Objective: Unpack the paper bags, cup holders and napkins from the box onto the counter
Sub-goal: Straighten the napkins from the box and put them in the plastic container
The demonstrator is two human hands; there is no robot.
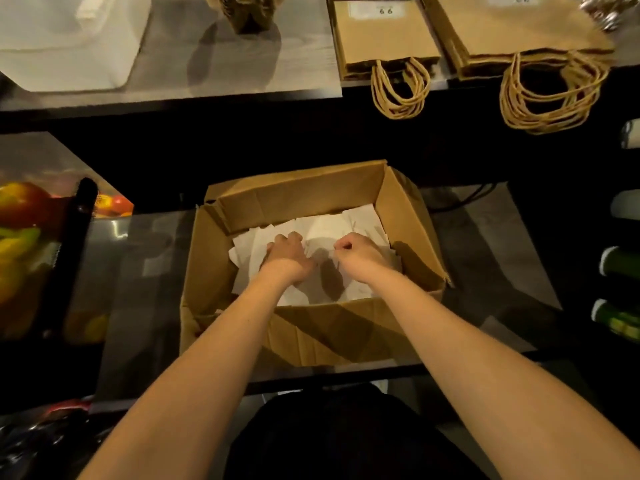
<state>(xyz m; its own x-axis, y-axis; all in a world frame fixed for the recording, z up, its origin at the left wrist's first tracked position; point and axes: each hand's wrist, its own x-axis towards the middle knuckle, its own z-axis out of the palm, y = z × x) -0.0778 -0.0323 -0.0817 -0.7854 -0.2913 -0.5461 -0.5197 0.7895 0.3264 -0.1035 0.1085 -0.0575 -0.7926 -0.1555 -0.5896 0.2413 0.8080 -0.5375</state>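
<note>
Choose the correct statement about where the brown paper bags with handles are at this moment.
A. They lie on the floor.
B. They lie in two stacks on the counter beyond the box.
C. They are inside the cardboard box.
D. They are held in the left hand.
B: the paper bags lie in two stacks on the counter, while the box holds only white napkins.

cup holders [248,10] — cropped, label [377,10] blurred

Brown box [405,216], white napkins [346,223], tan bags [384,36].
</note>
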